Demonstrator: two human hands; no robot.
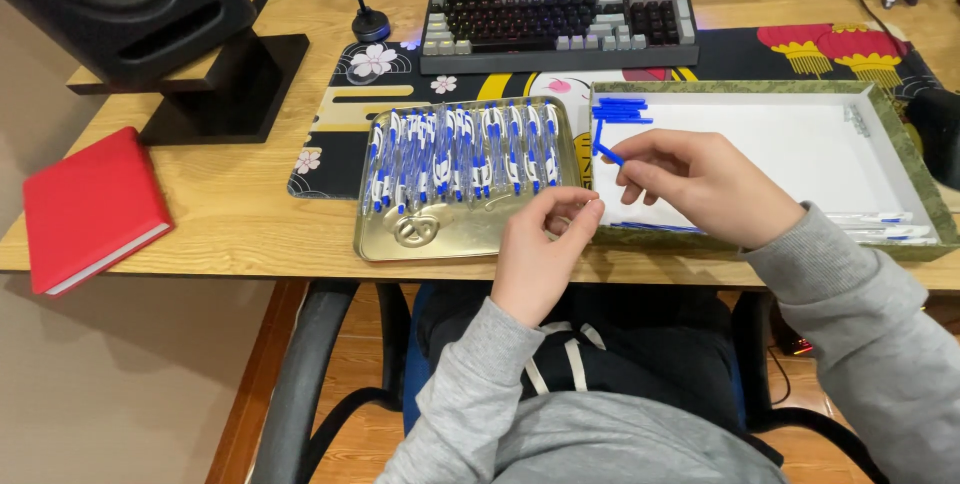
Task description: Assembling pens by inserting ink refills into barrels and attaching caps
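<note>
Pinching now: right hand (700, 184) has a thin blue pen part (608, 154) nipped between thumb and fingertips, over the left edge of the white tray (780, 144).
Right grip: closed tight on that blue piece; the part's near end is hidden behind the fingers.
Left grip: left hand (540, 254) curled just in front of the gold tin, thumb and forefinger drawn together; whether anything small sits between them, I cannot tell.
Hard to see: the palm side of the left hand is turned away; the right sleeve (860, 324) runs out of view at the corner.
Blue part: slim, straight, solid blue, tilted with its far end up and to the left.
More blue parts: a small stack of matching blue sticks (622, 110) lies in the tray's far left corner.
Tray: shallow, rectangular, white inside with a green patterned rim; a few clear pens (880, 224) rest at its near right.
Gold tin (420, 234): shiny metal, rounded corners, embossed near end.
Pens in tin (465, 154): a dense row, clear barrels with blue and white details, lying side by side.
Worktop (230, 204): pale wood grain, with a patterned desk mat (340, 114) under the tin.
Around: keyboard (558, 26) beyond, red notebook (92, 209) far left, black speaker (130, 4) behind it.
</note>
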